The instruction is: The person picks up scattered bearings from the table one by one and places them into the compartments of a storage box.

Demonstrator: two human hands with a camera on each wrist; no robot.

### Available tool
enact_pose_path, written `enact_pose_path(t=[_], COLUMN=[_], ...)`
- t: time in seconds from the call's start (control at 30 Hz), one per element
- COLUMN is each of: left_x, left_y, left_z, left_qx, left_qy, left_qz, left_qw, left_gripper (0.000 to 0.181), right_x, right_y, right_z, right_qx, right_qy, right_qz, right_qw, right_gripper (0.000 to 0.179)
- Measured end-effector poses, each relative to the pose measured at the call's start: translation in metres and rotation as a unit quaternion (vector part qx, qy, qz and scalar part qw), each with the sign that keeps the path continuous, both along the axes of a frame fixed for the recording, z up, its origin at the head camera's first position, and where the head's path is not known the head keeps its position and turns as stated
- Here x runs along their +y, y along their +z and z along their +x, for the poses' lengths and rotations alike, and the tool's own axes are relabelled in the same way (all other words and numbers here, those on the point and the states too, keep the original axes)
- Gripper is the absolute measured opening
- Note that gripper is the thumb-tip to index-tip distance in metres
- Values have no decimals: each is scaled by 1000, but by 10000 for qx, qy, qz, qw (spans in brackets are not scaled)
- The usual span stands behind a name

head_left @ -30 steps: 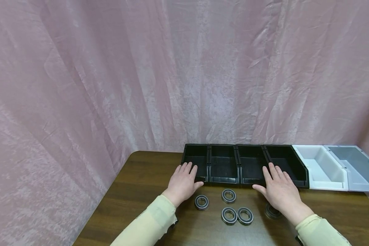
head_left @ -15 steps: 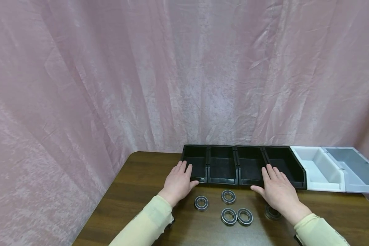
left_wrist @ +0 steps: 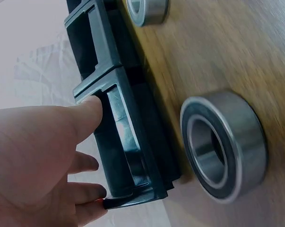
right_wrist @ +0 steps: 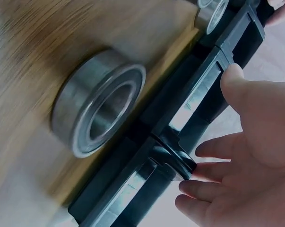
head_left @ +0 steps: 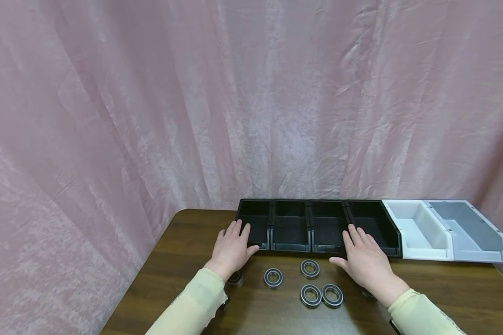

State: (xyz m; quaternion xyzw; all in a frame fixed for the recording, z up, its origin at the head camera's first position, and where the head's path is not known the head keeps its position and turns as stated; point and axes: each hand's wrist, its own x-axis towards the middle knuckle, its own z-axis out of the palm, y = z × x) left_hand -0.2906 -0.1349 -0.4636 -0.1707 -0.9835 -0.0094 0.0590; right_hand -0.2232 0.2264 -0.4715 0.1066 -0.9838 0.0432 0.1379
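A row of black storage bins [head_left: 291, 248] stands along the back of the table. My left hand [head_left: 231, 246] lies at the leftmost bin, fingers extended at its outer side. In the left wrist view the thumb [left_wrist: 89, 113] touches that bin's front rim. Over the front of the black bins further right, my right hand [head_left: 366, 260] reaches with straight, spread fingers; the right wrist view shows fingertips [right_wrist: 192, 170] right at the joint between two bins. One ball bearing [head_left: 235, 281] sits partly hidden under the left wrist, another [head_left: 367, 294] under the right.
A white bin [head_left: 433, 256] and a light grey bin [head_left: 482, 256] continue the row on the right. Between the hands lie a bearing [head_left: 266, 278], another [head_left: 310, 276] further back, and a touching pair [head_left: 304, 296] in front. A pink curtain [head_left: 234, 116] hangs behind the table.
The whole row of bins has slid left along the table, with both hands moving left along with it. A bearing has come into view beneath the left wrist. The other bearings barely shift.
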Motion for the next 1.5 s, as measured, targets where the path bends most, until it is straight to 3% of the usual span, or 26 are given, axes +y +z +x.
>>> enact_pose_path(t=[0.43,1.0,1.17,1.37,1.5], left_x=[-34,-70,-69,-54,-32], left_y=[-1,0,0,2,9], left_z=[-5,-11,-10,-5,-1], left_qx=[-16,-22,-75,44,301], left_qy=[109,213,221,304,11], left_qz=[560,695,707,537,428], left_qw=[9984,9974,9972,9981,9986], left_gripper=[74,72,72,73,72], right_x=[-31,-62,-56,-39,-24], right_y=[2,9,7,7,10], right_z=[1,-3,0,5,5], right_qx=[63,-324,-161,324,490], right_qy=[286,502,606,603,389], right_qz=[63,107,-5,-41,-53], right_qw=[9996,9982,9980,9976,9980], right_gripper=[84,84,83,84,85])
